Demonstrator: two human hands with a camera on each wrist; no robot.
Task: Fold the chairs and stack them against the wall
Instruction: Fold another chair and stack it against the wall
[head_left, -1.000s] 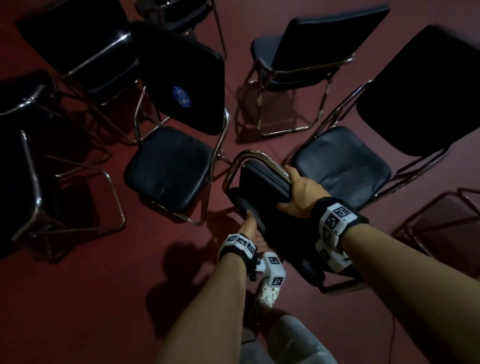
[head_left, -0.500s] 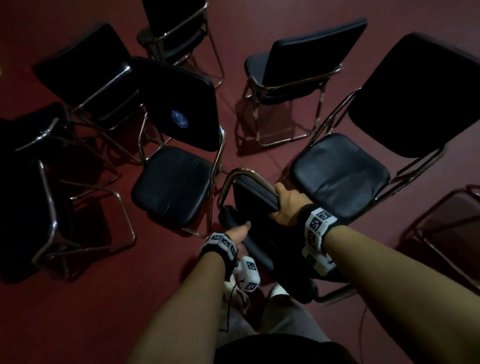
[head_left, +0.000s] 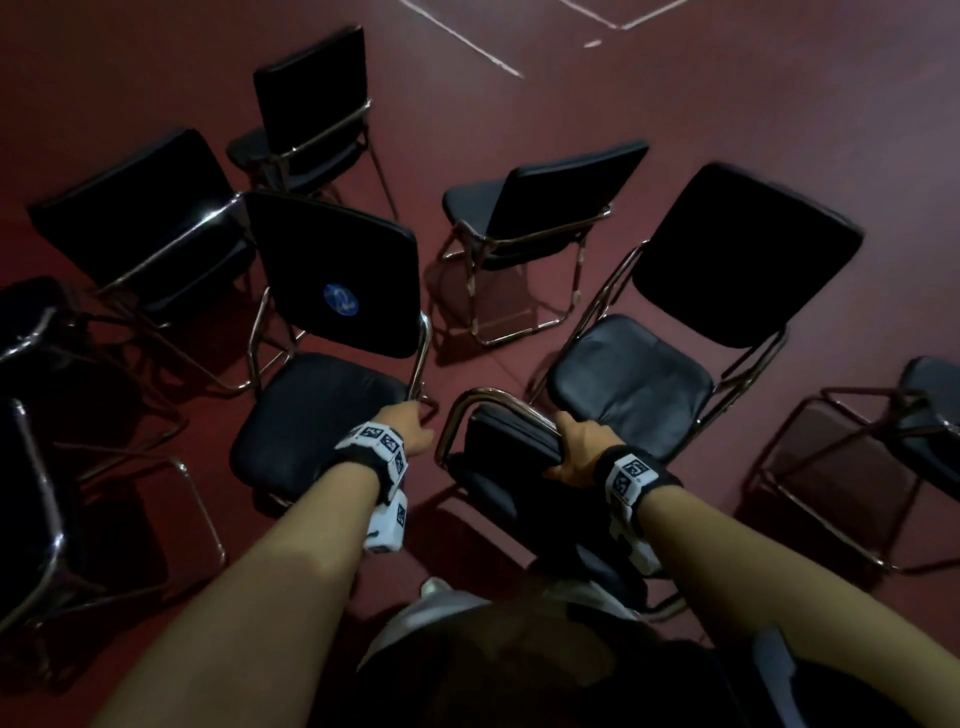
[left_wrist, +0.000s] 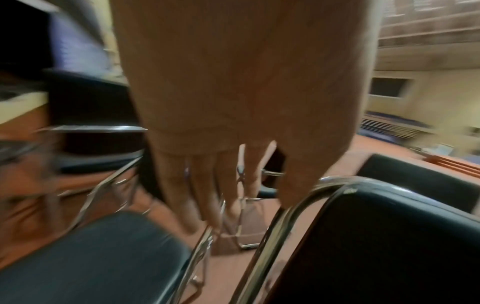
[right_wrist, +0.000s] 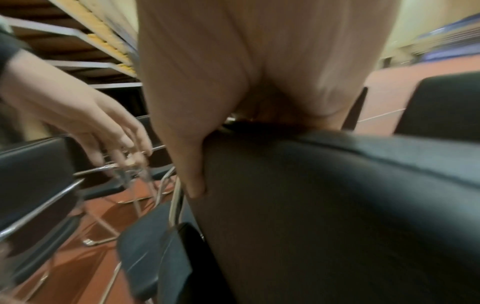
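My right hand (head_left: 574, 448) grips the top edge of a folded black chair (head_left: 501, 441) that stands upright in front of my legs. In the right wrist view the thumb (right_wrist: 193, 176) presses on its padded back (right_wrist: 337, 216) and the fingers curl over the top. My left hand (head_left: 415, 422) is off that chair, with straight fingers (left_wrist: 197, 205) at the chrome side tube (head_left: 423, 358) of an open chair with a blue sticker (head_left: 340, 300). Nothing is held in it.
Several open black chairs with chrome frames stand around on the dark red floor: one at the right (head_left: 634, 384), one behind (head_left: 530, 218), others at the left (head_left: 140, 218) and far right (head_left: 930, 415). White floor lines (head_left: 462, 39) run at the top.
My left hand let go of the folded chair's lower edge and moved up and left to the sticker chair's frame. The view rose; my right hand kept its grip.
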